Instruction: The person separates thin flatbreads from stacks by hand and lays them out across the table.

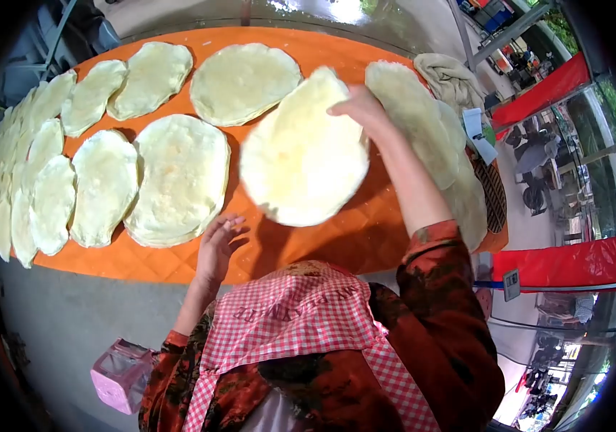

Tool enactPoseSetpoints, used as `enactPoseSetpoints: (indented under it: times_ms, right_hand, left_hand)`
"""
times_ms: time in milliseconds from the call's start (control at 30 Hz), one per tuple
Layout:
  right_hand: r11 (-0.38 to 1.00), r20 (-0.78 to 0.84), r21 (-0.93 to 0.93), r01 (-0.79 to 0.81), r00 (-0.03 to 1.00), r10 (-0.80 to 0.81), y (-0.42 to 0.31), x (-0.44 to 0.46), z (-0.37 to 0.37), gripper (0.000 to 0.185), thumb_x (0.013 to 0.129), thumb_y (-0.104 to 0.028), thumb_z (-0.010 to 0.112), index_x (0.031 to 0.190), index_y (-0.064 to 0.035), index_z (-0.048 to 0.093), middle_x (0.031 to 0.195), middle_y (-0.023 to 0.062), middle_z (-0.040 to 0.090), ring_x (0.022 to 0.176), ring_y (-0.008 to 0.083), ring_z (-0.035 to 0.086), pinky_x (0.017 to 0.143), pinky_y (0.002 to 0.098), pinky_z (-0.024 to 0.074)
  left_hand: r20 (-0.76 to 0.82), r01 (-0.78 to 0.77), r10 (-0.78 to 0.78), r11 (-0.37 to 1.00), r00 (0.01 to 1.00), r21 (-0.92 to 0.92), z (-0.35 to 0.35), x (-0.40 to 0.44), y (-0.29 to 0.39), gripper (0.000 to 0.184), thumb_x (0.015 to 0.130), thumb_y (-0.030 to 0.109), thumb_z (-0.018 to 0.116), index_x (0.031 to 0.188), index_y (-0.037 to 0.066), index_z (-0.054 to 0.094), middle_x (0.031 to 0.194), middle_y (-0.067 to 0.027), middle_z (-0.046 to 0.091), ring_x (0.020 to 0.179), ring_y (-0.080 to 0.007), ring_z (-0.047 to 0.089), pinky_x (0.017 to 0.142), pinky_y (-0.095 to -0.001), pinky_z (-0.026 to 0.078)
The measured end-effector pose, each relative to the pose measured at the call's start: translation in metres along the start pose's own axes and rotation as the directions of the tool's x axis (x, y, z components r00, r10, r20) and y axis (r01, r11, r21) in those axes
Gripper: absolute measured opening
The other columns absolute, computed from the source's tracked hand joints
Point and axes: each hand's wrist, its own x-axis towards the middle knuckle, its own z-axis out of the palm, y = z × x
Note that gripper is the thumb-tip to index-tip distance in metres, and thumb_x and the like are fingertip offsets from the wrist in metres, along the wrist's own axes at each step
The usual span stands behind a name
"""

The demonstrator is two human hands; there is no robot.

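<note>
My right hand (360, 111) grips the upper right edge of a large round flatbread (306, 155), which hangs over the orange table (250, 266). My left hand (221, 243) is at the table's front edge, fingers apart and holding nothing, just right of a thick stack of flatbreads (178, 180). Behind the held flatbread, a little to the left, lies another round stack (244, 83). To the right of my right hand, overlapping flatbreads (423, 122) run along the table.
More flatbreads (102, 187) overlap across the left side of the table. A crumpled cloth (452, 79) and a dark patterned item (491, 194) lie at the right end. A pink container (122, 378) stands below at the left. Red sheeting (567, 263) hangs beyond the right end.
</note>
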Motion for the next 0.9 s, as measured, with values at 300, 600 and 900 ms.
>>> enactPoseSetpoints:
  times_ms: [300,600,900]
  right_hand:
    - [0.358,0.307,-0.821,0.444,0.874,-0.378,0.019,-0.153,0.100,0.012,0.078,-0.011,0.060,0.089,-0.0067,0.064,0.091,0.0117,0.060,0.084,0.0329,0.058,0.069,0.0453,0.0494]
    - [0.905,0.064,-0.401,0.142,0.990,-0.127,0.119,-0.123,0.178,0.066,0.079,-0.042,0.071,0.124,0.0020,0.051,0.126,0.0196,0.053,0.121,0.0338,0.048,0.100,0.0400,0.0400]
    - [1.000,0.055,0.010,0.015,0.998,-0.016,0.142,-0.108,0.165,0.029,0.085,-0.019,0.061,0.102,0.0049,0.059,0.090,0.0192,0.065,0.086,0.0268,0.065,0.076,0.0368,0.0491]
  left_hand:
    - [0.305,0.287,-0.131,0.786,0.943,-0.548,0.029,0.089,-0.028,0.075,0.090,0.066,0.038,0.141,0.011,0.034,0.142,-0.0159,0.040,0.128,-0.0360,0.043,0.106,-0.0528,0.036]
    - [0.228,0.362,-0.290,0.840,0.929,-0.405,0.031,0.093,-0.062,0.071,0.094,0.064,0.033,0.143,0.013,0.034,0.142,-0.0115,0.043,0.128,-0.0300,0.043,0.106,-0.0473,0.037]
    - [0.198,0.375,-0.331,0.890,0.923,-0.261,0.045,0.085,-0.052,0.069,0.096,0.061,0.028,0.143,0.010,0.032,0.139,-0.0131,0.044,0.128,-0.0289,0.043,0.106,-0.0468,0.037]
